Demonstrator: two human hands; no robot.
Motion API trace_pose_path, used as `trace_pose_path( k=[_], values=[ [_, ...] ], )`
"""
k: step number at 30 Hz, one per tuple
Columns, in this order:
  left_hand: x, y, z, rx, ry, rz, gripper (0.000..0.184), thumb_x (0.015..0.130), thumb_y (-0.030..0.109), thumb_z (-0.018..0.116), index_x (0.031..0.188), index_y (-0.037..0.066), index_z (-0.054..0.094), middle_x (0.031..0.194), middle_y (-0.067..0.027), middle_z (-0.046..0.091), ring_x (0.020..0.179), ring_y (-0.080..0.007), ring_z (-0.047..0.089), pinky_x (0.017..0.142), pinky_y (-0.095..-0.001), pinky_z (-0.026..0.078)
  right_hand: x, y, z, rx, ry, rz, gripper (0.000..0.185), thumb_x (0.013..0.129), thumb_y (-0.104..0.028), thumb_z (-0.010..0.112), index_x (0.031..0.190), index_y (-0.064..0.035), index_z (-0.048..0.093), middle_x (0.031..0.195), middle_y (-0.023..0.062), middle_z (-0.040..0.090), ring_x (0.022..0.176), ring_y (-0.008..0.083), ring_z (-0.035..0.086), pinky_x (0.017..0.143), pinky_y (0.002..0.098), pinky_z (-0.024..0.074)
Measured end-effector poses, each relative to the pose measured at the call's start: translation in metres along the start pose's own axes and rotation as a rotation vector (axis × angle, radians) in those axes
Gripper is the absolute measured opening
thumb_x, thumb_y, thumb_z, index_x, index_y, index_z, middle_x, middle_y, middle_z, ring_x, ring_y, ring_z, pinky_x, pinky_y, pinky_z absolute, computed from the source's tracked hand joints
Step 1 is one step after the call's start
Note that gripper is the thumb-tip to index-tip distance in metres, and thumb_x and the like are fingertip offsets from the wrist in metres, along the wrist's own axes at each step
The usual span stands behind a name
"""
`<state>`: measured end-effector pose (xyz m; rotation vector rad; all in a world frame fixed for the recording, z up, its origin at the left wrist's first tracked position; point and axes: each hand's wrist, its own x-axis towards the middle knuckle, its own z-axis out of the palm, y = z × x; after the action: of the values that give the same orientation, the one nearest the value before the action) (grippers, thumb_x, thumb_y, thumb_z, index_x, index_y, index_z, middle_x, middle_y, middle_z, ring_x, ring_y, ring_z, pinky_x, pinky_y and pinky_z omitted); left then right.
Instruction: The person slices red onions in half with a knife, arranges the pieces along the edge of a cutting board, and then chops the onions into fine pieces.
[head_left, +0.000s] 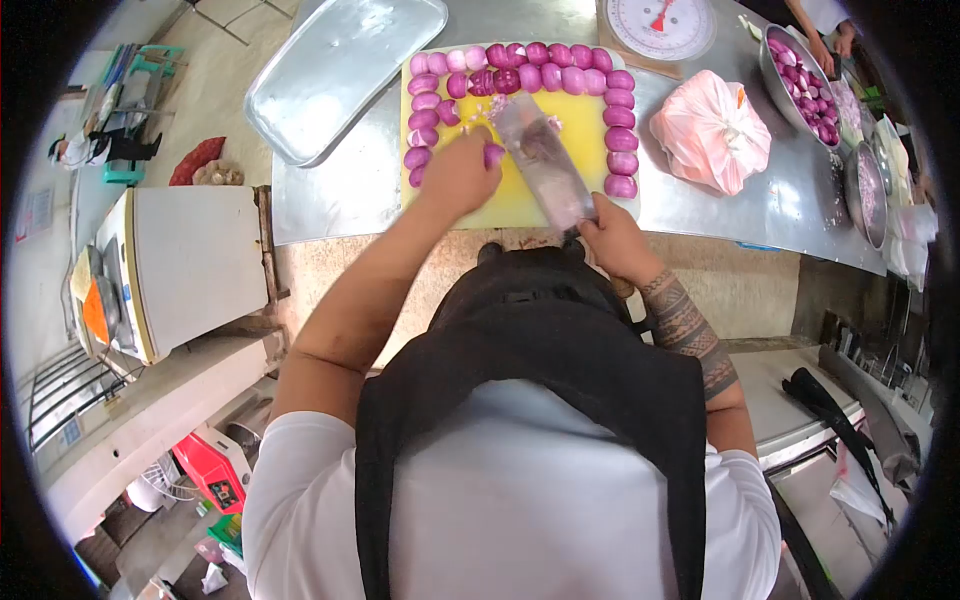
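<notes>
My right hand [618,242] is wrapped round the handle of a broad cleaver [548,170], its blade slanting up and left over a yellow cutting board [520,205]. To the left of the blade, my left hand [462,172] is closed on a piece of red onion [493,154], partly hidden by the fingers. Peeled red onions [620,139] line the board's left, far and right sides, doubled along part of the far side. Chopped onion bits [483,121] lie near the blade's tip.
A metal tray [345,75] lies left of the board. To the right are a tied plastic bag [712,130], a dial scale [660,22] and a metal bowl of onions [800,85]. Another person's hands [832,48] are by that bowl.
</notes>
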<state>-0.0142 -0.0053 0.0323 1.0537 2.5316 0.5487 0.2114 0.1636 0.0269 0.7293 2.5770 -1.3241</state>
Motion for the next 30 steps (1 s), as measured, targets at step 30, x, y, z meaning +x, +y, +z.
trace_pose_path(
  k=[30],
  values=[
    [-0.007, -0.001, 0.028, 0.127, -0.018, 0.166, 0.035, 0.092, 0.003, 0.059, 0.127, 0.005, 0.056, 0.110, -0.0258, 0.065, 0.101, -0.0458, 0.069, 0.085, -0.0542, 0.056, -0.029, -0.017, -0.016, -0.091, -0.054, -0.048, 0.031, 0.097, -0.016, 0.060, 0.119, 0.0054, 0.054, 0.105, 0.0336, 0.068, 0.104, 0.0521, 0.065, 0.088, 0.0586, 0.0511]
  ],
)
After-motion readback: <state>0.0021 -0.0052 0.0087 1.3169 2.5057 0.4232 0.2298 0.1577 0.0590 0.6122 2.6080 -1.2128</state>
